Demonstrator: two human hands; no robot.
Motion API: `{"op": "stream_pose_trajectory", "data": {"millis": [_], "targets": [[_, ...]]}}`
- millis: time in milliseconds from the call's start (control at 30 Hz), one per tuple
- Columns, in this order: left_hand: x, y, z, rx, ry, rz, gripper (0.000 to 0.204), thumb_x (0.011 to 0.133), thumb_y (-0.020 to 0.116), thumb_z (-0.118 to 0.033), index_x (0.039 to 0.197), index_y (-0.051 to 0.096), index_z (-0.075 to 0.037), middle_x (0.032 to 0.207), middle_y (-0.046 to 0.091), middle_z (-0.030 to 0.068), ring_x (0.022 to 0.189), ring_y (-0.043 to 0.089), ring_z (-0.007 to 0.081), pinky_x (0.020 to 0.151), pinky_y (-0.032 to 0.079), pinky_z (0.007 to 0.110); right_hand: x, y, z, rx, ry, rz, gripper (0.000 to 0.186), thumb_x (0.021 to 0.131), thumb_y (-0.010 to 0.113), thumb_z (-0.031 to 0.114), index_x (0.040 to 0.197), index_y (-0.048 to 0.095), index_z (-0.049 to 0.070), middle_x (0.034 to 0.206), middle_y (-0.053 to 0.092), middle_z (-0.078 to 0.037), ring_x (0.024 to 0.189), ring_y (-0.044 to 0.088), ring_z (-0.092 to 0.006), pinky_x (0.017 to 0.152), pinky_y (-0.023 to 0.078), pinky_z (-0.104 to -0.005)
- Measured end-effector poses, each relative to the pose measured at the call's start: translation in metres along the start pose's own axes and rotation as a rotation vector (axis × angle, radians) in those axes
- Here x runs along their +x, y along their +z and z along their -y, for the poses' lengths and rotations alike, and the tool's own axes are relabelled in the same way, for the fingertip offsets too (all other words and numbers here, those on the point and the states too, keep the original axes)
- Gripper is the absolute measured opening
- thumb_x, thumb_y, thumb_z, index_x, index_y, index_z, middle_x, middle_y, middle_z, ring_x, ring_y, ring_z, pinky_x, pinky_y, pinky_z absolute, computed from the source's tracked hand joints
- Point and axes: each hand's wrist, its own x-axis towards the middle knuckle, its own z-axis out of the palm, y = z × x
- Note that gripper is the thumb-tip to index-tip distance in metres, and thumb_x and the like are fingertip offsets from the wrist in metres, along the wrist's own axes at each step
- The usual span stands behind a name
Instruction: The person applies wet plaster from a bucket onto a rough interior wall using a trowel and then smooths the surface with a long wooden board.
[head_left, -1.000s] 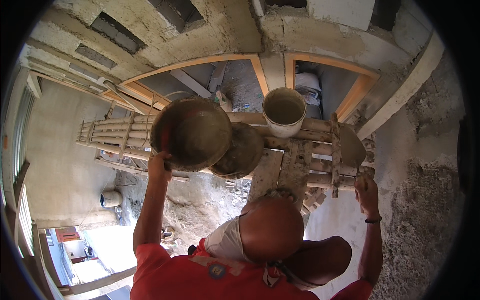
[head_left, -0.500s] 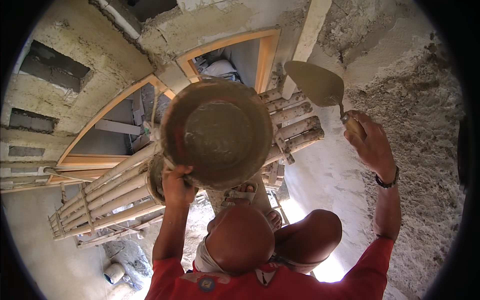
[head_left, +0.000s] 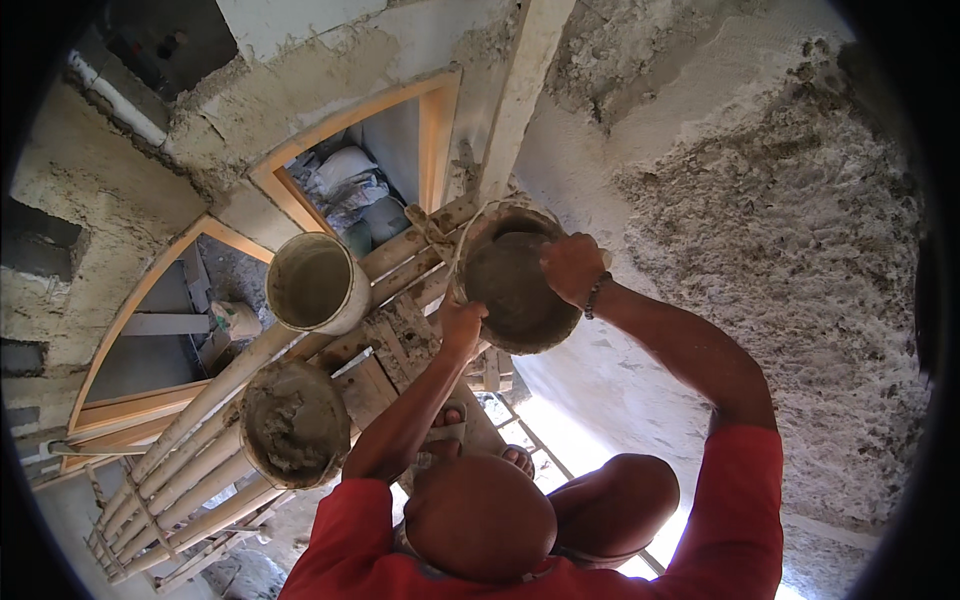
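Observation:
A round, mortar-smeared pan (head_left: pixel 467 250) is in front of me, above the bamboo scaffold, with wet grey mortar (head_left: pixel 505 292) inside. My left hand (head_left: pixel 462 325) is closed on its near-left rim. My right hand (head_left: pixel 573 270), with a beaded band at the wrist, is over the pan's right side, its fingers wrapped round the handle of a trowel (head_left: pixel 606 258). Most of that trowel is hidden by the hand, and its blade hardly stands out from the mortar. Left of the pan stands a pale bucket (head_left: pixel 353 300); nearer me is another bucket (head_left: pixel 345 420) holding lumpy mortar.
Bamboo poles and planks (head_left: pixel 215 455) form the scaffold under my feet (head_left: pixel 450 418). An arched wooden window frame (head_left: pixel 440 130) lies ahead and left. A rough plastered wall (head_left: pixel 760 230) rises on the right. An upright timber (head_left: pixel 520 105) stands beyond the pan.
The pan has come down from its raised place and moved right. My right hand has brought the trowel from the wall into the pan. Both buckets now show more fully.

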Motion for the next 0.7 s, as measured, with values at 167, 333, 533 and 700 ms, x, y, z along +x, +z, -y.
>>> {"op": "stream_pose_trajectory", "data": {"millis": [167, 333, 533, 700], "targets": [[0.02, -0.014, 0.028, 0.138, -0.001, 0.041, 0.056, 0.069, 0.051, 0.011, 0.124, 0.054, 0.001, 0.094, 0.063, 0.0057, 0.077, 0.058, 0.0127, 0.065, 0.049, 0.027, 0.018, 0.016, 0.011, -0.036, -0.037, 0.294, 0.021, 0.086, 0.057, 0.017, 0.092, 0.076, 0.012, 0.093, 0.073, -0.01, 0.09, 0.071, -0.0279, 0.072, 0.056, -0.0427], [0.014, -0.009, 0.025, -0.061, 0.013, -0.035, 0.057, 0.067, 0.052, 0.011, 0.123, 0.055, 0.001, 0.097, 0.063, 0.0061, 0.078, 0.059, 0.0142, 0.067, 0.049, 0.027, 0.037, 0.009, 0.002, -0.067, -0.248, 0.437, 0.018, 0.08, 0.059, 0.015, 0.087, 0.074, 0.008, 0.089, 0.072, -0.015, 0.089, 0.071, -0.0307, 0.075, 0.056, -0.0409], [-0.004, -0.008, 0.013, 0.038, -0.006, -0.065, 0.058, 0.066, 0.052, 0.011, 0.123, 0.055, 0.002, 0.102, 0.063, 0.0078, 0.084, 0.06, 0.0152, 0.071, 0.049, 0.027, 0.043, -0.021, -0.006, 0.106, -0.221, 0.962, 0.022, 0.079, 0.062, 0.022, 0.084, 0.071, 0.002, 0.082, 0.071, -0.015, 0.071, 0.07, -0.026, 0.065, 0.056, -0.0398], [-0.01, -0.02, 0.027, 0.092, 0.003, -0.078, 0.049, 0.067, 0.053, 0.005, 0.116, 0.058, 0.006, 0.1, 0.066, 0.0101, 0.087, 0.062, 0.0186, 0.078, 0.051, 0.031, 0.004, 0.007, 0.001, 0.882, 0.101, 0.885, 0.03, 0.089, 0.06, 0.03, 0.074, 0.059, 0.004, 0.057, 0.052, -0.004, 0.047, 0.054, -0.0162, 0.044, 0.046, -0.0336]]}}
